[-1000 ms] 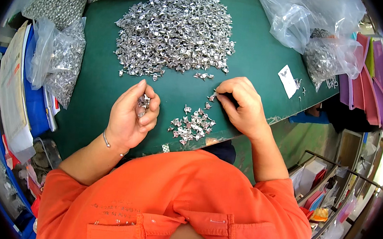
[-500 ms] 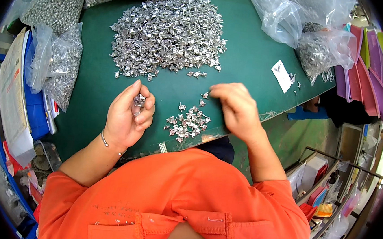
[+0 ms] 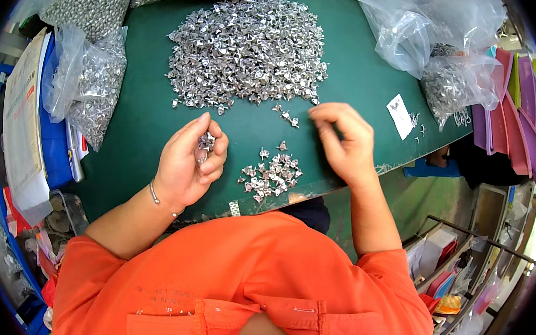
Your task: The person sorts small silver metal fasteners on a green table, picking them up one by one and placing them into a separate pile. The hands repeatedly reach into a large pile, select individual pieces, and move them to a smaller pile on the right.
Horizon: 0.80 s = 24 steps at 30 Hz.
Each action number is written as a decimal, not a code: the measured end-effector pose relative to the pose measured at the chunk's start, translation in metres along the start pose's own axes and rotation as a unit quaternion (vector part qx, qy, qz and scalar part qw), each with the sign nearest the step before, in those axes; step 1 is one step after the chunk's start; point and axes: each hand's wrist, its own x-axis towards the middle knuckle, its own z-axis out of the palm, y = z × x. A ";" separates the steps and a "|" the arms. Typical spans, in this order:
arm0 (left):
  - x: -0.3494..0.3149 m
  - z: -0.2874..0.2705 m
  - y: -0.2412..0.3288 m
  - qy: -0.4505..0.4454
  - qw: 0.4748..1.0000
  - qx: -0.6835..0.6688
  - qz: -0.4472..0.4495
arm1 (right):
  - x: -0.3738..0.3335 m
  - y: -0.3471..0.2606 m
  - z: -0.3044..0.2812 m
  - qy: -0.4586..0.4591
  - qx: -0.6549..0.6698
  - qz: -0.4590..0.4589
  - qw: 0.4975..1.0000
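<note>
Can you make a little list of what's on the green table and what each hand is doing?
table: green mat
big pile: many small shiny metal pieces, far side
small pile: same pieces, near edge, between the hands
left hand: cupped, holding a few metal pieces
right hand: fingers pinched, by the big pile's near edge; what it holds cannot be told
bags: clear plastic bags of metal pieces at left and right

Bright and evenly lit, with sharp focus across the green desk. Soft shadows only; heavy fisheye bending and black corners beyond its edges.
</note>
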 end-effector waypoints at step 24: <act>0.000 -0.001 0.001 -0.005 1.000 0.004 0.001 | -0.004 -0.011 0.008 -0.055 -0.003 -0.006 0.998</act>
